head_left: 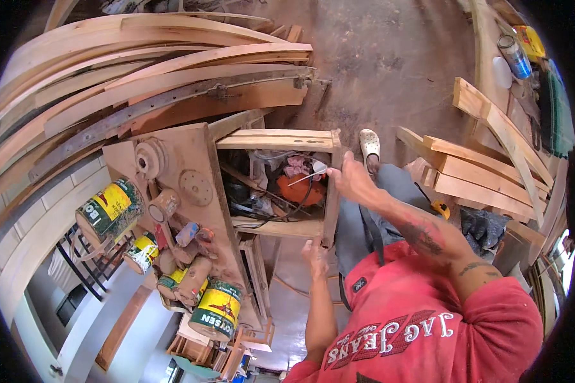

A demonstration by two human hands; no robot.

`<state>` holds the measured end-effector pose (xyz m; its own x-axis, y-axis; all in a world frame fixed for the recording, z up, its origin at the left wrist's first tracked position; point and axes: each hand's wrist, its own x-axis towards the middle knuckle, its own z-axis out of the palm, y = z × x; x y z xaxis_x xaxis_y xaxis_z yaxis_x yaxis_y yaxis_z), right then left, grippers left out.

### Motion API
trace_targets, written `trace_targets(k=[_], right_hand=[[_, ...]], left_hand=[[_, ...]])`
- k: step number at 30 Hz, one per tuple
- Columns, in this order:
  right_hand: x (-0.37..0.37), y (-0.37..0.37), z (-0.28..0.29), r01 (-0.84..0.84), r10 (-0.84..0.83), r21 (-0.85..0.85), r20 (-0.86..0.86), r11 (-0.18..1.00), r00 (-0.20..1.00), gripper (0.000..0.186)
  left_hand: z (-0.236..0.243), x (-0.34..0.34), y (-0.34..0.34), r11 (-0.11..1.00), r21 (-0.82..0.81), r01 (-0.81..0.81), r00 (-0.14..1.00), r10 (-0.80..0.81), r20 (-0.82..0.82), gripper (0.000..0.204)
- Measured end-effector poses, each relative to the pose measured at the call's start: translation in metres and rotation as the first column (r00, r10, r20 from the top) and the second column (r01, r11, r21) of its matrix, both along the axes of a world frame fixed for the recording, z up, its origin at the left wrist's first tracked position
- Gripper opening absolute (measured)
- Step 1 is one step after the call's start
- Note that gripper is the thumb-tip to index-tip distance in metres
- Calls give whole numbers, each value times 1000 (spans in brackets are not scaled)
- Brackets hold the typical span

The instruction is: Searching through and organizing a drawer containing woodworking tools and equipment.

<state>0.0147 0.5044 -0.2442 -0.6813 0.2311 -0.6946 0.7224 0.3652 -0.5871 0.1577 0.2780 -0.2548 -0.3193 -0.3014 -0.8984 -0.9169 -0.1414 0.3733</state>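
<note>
Mostly, I was working out what the head view kept from me. The drawer [278,228] stood pulled out from under the brown workbench top [214,255], near the wearer's legs, and its inner end was lost beneath that top. The right hand [354,184] was at the drawer front [331,207], its fingertips just beside a white-handled tool [319,167] with a thin shaft. I couldn't tell whether those fingers were closed on the board, on the handle or on neither. The left hand [316,256] was at the other end of the same board, thumb side showing; the board and the angle hid its fingertips, so I couldn't judge its grip either.

Inside the drawer I made out an orange thing [300,193], a pink crumpled piece [296,167] and a dark cable [309,191] curving across them. Deeper in, clear plastic and dark scraps ran together, and I couldn't separate them.

On my left, green-and-yellow tins [217,309] crowded the bench edge, some partly covered by brown, dusty containers [193,281]. A yellow-and-black object [439,209] showed only in part beyond the right forearm. One pale clog [369,143] was visible; the other foot wasn't. Stacked planks [153,64] bent away and were cut off by the dark lens rim.
</note>
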Motion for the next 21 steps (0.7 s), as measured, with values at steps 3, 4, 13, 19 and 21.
trace_targets(k=[3, 4, 13, 19, 21], right_hand=[[-1, 4, -2, -33, 33, -7, -18, 999, 999, 49], [-3, 1, -2, -46, 46, -2, -20, 999, 999, 49], [-35, 5, -23, -28, 28, -88, -2, 996, 1000, 45], [-52, -49, -13, -106, 102, -157, -33, 982, 994, 51], [-44, -47, -37, -48, 21, -130, -197, 990, 980, 54]], left_hand=[[3, -5, 9, 989, -132, 67, 997, -59, 59, 29], [2, -2, 4, 993, -113, 38, 999, -36, 20, 30], [-34, -19, 8, 998, -58, -22, 999, 20, -30, 21], [-33, -19, -75, 996, -87, -18, 998, 13, -60, 18], [-23, -34, -47, 991, -6, -133, 980, 131, -152, 21]])
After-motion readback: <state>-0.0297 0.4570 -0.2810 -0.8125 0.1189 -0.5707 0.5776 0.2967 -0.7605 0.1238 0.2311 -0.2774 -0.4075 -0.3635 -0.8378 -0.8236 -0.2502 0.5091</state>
